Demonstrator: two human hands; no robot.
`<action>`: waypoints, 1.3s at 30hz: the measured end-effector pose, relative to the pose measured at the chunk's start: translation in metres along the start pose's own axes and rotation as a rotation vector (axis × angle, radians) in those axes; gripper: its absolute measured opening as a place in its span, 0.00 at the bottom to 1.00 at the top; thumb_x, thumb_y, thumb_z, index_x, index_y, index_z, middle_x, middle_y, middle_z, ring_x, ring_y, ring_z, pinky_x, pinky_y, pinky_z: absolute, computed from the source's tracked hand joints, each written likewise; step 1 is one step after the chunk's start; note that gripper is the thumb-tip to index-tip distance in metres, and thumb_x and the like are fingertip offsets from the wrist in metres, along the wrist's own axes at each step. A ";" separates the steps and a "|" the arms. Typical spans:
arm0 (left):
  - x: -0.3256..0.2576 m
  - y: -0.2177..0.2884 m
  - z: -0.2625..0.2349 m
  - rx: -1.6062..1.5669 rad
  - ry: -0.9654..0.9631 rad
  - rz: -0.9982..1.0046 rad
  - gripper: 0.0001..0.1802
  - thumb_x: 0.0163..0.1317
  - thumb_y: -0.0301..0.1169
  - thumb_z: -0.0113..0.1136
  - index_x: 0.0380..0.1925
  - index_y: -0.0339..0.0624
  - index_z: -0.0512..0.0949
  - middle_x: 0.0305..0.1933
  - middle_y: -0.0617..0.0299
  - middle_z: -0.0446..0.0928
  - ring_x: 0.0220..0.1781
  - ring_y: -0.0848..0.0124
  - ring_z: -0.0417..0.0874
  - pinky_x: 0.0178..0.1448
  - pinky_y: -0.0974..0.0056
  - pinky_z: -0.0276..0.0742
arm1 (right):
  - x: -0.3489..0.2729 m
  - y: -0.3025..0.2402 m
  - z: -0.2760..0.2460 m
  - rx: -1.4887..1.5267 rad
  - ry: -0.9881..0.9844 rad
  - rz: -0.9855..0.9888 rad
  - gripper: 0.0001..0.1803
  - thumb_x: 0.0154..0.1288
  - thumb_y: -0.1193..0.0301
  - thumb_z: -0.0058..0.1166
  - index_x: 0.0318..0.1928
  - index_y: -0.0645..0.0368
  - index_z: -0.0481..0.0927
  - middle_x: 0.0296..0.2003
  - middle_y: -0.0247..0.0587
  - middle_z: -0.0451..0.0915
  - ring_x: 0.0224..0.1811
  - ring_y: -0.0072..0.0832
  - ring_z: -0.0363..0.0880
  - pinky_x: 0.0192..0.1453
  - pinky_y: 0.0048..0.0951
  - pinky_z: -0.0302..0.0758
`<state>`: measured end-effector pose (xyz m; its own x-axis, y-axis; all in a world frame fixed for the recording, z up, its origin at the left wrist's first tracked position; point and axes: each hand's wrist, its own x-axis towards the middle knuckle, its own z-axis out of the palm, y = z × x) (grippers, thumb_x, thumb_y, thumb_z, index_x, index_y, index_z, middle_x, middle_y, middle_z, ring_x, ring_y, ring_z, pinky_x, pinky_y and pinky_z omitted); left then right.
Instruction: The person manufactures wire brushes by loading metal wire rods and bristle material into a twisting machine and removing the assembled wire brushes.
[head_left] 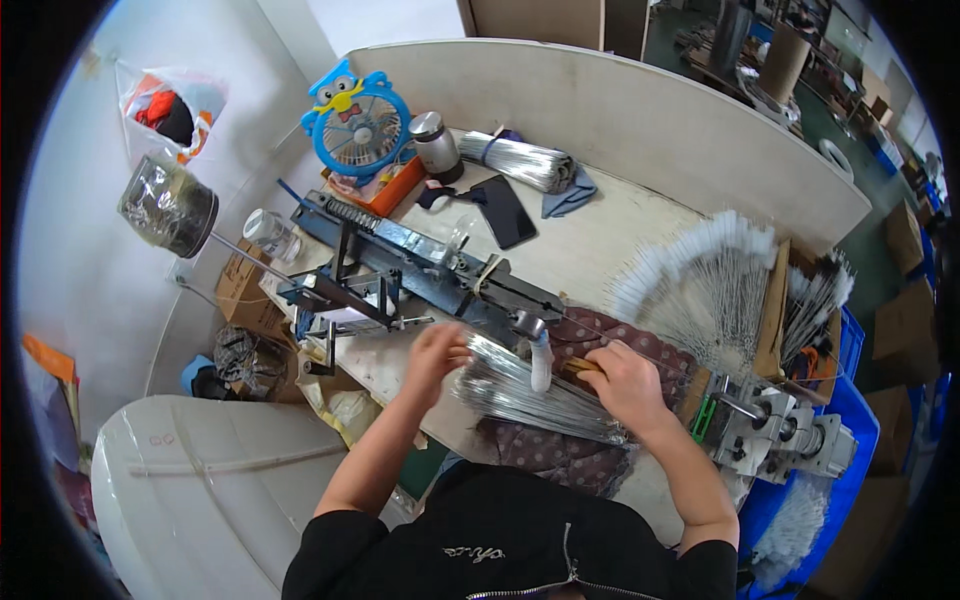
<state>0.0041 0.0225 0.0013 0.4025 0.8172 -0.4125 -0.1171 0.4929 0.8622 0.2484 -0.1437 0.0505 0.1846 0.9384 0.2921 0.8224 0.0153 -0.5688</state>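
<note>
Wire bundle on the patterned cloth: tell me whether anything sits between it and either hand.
Nothing visible does. The left hand rests at the upper end of the wire bundle, the right hand lies beside it, and a white brush crosses over the wires between both hands.

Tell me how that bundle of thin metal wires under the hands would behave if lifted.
The wire bundle is loose and untied, so strands would probably slide and fan apart. Long and thin, they would likely sag and spring at the ends.

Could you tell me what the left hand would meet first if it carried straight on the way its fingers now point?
Probably the dark blue metal machine: the left hand points up and away from the wire bundle, and the machine's frame lies just beyond, though depth is unclear.
</note>
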 end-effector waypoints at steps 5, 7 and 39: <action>-0.003 0.012 -0.063 -0.225 0.203 -0.135 0.14 0.61 0.45 0.58 0.35 0.48 0.76 0.30 0.72 0.76 0.31 0.78 0.75 0.37 0.74 0.69 | -0.003 -0.006 0.004 0.025 -0.074 0.061 0.09 0.53 0.67 0.60 0.32 0.58 0.79 0.29 0.42 0.74 0.30 0.41 0.77 0.33 0.37 0.75; 0.002 0.018 -0.070 -0.249 0.206 -0.088 0.11 0.60 0.41 0.60 0.33 0.46 0.78 0.27 0.70 0.76 0.29 0.78 0.76 0.36 0.72 0.71 | -0.001 -0.007 0.008 0.018 -0.105 0.045 0.09 0.54 0.67 0.60 0.33 0.57 0.79 0.29 0.42 0.74 0.30 0.42 0.77 0.33 0.38 0.75; -0.040 -0.023 0.160 -0.076 -0.250 0.087 0.09 0.65 0.33 0.57 0.38 0.38 0.78 0.31 0.64 0.78 0.28 0.79 0.74 0.34 0.75 0.69 | -0.011 0.004 -0.080 0.076 0.092 0.085 0.09 0.53 0.72 0.61 0.36 0.59 0.81 0.32 0.39 0.80 0.35 0.37 0.77 0.41 0.34 0.74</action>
<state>0.1362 -0.0693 0.0448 0.5987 0.7629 -0.2440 -0.2251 0.4526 0.8628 0.2929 -0.1811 0.1063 0.3031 0.9017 0.3082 0.7594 -0.0332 -0.6498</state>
